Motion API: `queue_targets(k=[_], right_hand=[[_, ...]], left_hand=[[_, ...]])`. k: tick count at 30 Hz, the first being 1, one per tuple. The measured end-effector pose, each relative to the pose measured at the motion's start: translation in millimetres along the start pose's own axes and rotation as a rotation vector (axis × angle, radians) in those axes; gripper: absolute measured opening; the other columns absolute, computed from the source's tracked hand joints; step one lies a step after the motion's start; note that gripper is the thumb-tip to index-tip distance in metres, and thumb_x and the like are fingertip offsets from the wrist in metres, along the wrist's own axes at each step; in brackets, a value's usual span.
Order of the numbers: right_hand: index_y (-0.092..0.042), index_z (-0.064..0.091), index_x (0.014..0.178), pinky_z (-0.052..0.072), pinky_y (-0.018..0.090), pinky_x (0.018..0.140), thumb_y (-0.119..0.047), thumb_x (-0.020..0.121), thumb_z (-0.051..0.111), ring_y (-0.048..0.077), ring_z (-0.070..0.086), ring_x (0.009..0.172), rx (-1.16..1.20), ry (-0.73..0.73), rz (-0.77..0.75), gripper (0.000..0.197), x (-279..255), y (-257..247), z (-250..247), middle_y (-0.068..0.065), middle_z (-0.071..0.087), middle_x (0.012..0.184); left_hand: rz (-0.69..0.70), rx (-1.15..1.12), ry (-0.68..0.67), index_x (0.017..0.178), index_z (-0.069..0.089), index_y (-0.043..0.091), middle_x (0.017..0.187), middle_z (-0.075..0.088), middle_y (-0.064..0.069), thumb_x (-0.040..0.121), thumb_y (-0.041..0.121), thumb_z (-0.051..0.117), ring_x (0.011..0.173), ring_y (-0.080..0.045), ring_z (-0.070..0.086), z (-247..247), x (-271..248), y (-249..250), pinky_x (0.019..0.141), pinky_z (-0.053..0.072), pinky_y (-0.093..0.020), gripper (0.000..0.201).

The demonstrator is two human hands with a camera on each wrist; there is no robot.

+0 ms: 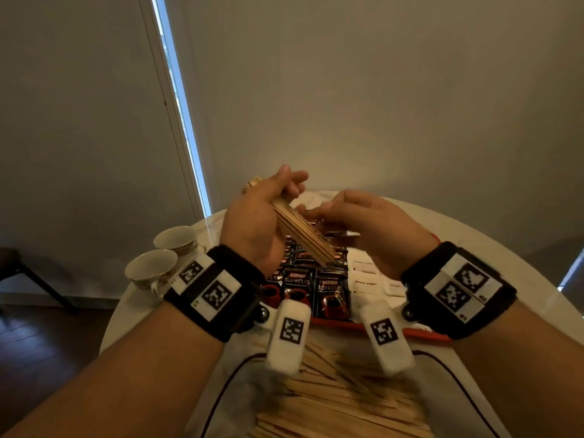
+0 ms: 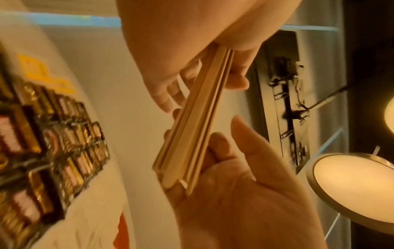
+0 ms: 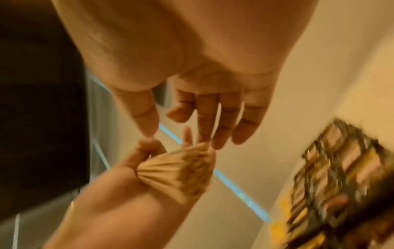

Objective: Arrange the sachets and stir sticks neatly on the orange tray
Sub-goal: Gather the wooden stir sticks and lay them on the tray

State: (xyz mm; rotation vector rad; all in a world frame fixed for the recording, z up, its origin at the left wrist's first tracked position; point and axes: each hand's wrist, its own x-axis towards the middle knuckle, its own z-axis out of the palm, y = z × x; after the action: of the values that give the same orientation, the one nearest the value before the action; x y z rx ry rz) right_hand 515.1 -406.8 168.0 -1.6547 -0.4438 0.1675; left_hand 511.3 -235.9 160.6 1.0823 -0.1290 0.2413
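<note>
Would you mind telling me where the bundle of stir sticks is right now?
In the head view the bundle of stir sticks is held up in the left hand, above the dark sachets on the orange tray, with the right hand beside it.

Grey wall (image 1: 379, 90), blinds (image 1: 79, 121), daylight strip (image 1: 177, 99), dark wood floor (image 1: 38, 336).

You hold a bundle of pale, matt wooden stir sticks (image 1: 301, 233). Below you lie glossy black foil coffee sachets (image 1: 331, 290), matt white paper sachets (image 1: 368, 276) and two glazed white porcelain teacups (image 1: 151, 270).
</note>
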Motion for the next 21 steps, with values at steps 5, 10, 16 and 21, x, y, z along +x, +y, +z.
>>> queue_targets(k=[5, 10, 16, 21], right_hand=[[-0.018, 0.045, 0.065, 0.055, 0.034, 0.064, -0.035, 0.086, 0.078, 0.018, 0.061, 0.062, -0.514, -0.096, -0.22, 0.043, -13, -10, 1, 0.003, 0.063, 0.068], [-0.017, 0.039, 0.062, 0.042, 0.027, 0.053, -0.014, 0.08, 0.077, 0.006, 0.041, 0.05, -0.616, -0.032, -0.27, 0.042, -17, -8, -5, -0.003, 0.044, 0.057], [-0.021, 0.041, 0.059, 0.05, 0.037, 0.056, -0.016, 0.081, 0.075, 0.015, 0.052, 0.051, -0.591, 0.162, -0.023, 0.04, -20, 4, -44, 0.002, 0.052, 0.055], [-0.012, 0.068, 0.084, 0.059, 0.039, 0.073, -0.034, 0.084, 0.077, 0.027, 0.072, 0.079, -0.776, 0.336, 0.404, 0.024, -18, 36, -101, 0.011, 0.075, 0.087]], left_hand=[[-0.266, -0.074, -0.071, 0.101, 0.074, 0.007, 0.123, 0.073, -0.008, 0.101, 0.028, 0.062, 0.116, -0.026, 0.07, 15, 1, -15, 0.102, 0.056, -0.043, 0.025], [-0.404, -0.002, -0.171, 0.101, 0.069, 0.01, 0.084, 0.066, -0.008, 0.101, 0.028, 0.053, 0.074, -0.02, 0.067, 41, -9, -25, 0.063, 0.056, -0.031, 0.024], [-0.497, 0.269, -0.121, 0.126, 0.069, 0.012, 0.106, 0.072, -0.006, 0.088, 0.055, 0.075, 0.091, -0.024, 0.07, 62, -4, -40, 0.081, 0.059, -0.041, 0.057], [-0.524, 0.563, -0.157, 0.121, 0.069, 0.015, 0.121, 0.071, -0.009, 0.09, 0.036, 0.078, 0.106, -0.026, 0.071, 70, -6, -45, 0.091, 0.06, -0.04, 0.039]])
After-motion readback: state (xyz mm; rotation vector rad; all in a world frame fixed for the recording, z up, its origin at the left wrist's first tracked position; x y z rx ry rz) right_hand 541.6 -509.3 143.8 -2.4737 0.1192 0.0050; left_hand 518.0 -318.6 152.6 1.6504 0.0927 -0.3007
